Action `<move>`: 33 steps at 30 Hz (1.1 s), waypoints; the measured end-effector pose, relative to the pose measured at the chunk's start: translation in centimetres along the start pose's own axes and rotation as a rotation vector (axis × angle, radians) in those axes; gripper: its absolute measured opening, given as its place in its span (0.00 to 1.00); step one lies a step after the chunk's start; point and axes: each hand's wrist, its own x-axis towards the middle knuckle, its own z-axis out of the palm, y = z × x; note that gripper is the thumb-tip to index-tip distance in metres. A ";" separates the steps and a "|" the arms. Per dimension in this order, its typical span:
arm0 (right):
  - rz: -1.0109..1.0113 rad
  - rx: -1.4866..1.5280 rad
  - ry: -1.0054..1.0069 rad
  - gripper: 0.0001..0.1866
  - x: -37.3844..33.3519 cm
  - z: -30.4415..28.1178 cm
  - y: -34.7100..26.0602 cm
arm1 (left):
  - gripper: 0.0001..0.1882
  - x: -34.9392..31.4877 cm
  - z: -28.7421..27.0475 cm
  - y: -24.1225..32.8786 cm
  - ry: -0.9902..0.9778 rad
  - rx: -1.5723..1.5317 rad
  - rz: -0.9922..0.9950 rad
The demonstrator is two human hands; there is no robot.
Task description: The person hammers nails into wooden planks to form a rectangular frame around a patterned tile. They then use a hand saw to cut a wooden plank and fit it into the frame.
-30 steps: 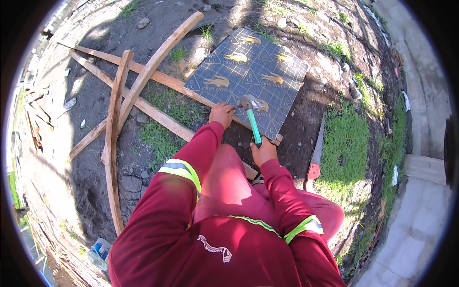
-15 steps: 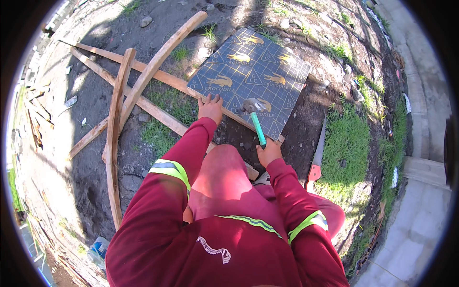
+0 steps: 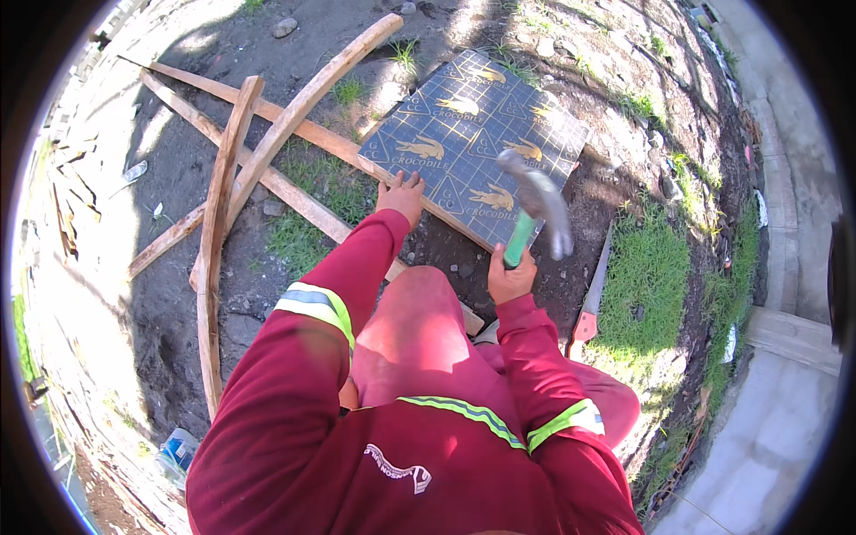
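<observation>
A dark panel [image 3: 446, 143] with a printed grid and yellow animal shapes lies on the ground ahead of me. Along its near edge runs a wooden strip [image 3: 455, 221]. My left hand [image 3: 401, 198] rests on that near edge with its fingers spread flat. In my right hand [image 3: 512, 276] is a claw hammer [image 3: 537, 201], its green handle gripped and its metal head raised above the panel's near right corner. Whether a nail stands in the panel cannot be made out.
Several long wooden battens [image 3: 214, 232] lie crossed on the left. A handsaw [image 3: 588, 312] with a red handle lies at my right beside a grass patch [image 3: 646, 276]. A plastic bottle [image 3: 178, 448] is at the lower left. A concrete strip [image 3: 776, 401] borders the far right.
My right hand has lifted the hammer from low over the panel, so its head is higher and turned. My left hand stays on the panel's edge.
</observation>
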 end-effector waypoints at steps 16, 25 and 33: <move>-0.255 0.546 0.272 0.06 1.9 -2.0 -4.1 | 0.34 -0.4 -0.1 0.0 0.013 -0.030 0.030; 0.007 0.158 -0.074 0.13 1.1 -1.6 -0.2 | 0.36 -0.4 0.7 -0.4 0.063 -0.086 0.052; -0.193 0.331 0.234 0.06 2.7 -1.0 -4.8 | 0.34 -0.1 0.8 -0.7 0.067 -0.101 0.042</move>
